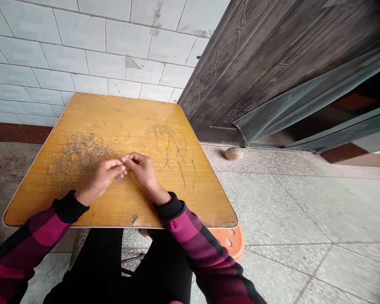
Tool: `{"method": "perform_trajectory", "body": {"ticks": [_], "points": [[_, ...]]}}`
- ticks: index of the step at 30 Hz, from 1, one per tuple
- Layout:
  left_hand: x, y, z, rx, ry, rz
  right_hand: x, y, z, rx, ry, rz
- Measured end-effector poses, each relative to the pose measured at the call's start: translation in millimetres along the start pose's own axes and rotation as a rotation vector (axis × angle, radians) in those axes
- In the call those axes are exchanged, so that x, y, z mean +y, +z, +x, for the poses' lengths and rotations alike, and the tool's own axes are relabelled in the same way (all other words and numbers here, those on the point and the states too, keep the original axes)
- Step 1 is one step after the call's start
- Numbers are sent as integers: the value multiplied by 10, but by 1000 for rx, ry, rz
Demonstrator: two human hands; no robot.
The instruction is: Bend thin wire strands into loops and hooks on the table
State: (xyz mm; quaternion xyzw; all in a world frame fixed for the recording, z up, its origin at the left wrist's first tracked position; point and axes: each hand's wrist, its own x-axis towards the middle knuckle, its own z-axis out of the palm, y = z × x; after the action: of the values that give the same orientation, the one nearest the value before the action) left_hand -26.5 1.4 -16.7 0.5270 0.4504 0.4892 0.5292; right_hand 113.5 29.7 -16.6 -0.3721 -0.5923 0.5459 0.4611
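A heap of thin wire rings (76, 158) lies on the left half of a small wooden table (120, 109). To the right, rings joined into chains (171, 152) are laid out in strands. My left hand (99, 179) and my right hand (142, 169) meet over the table's middle, fingertips pinched together on a wire ring at about the point where the two hands touch. Both hands rest low on the tabletop. Pink and black checked sleeves cover my forearms.
A white tiled wall (82, 46) stands behind the table. A dark metal door (272, 63) stands open at the right. An orange plastic stool (231, 240) pokes out under the table's right corner. A small round object (234, 153) lies on the stone floor.
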Motion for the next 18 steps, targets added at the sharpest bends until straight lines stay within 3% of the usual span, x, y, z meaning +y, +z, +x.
{"method": "perform_trajectory", "body": {"ticks": [10, 15, 18], "points": [[9, -8, -35, -98, -30, 47, 4, -112, 20, 26, -2, -216], [-7, -41, -21, -39, 118, 244, -96, -180, 6, -14, 14, -47], [0, -67, -14, -47, 96, 192, -172, -241, -8, -7, 29, 44]]}}
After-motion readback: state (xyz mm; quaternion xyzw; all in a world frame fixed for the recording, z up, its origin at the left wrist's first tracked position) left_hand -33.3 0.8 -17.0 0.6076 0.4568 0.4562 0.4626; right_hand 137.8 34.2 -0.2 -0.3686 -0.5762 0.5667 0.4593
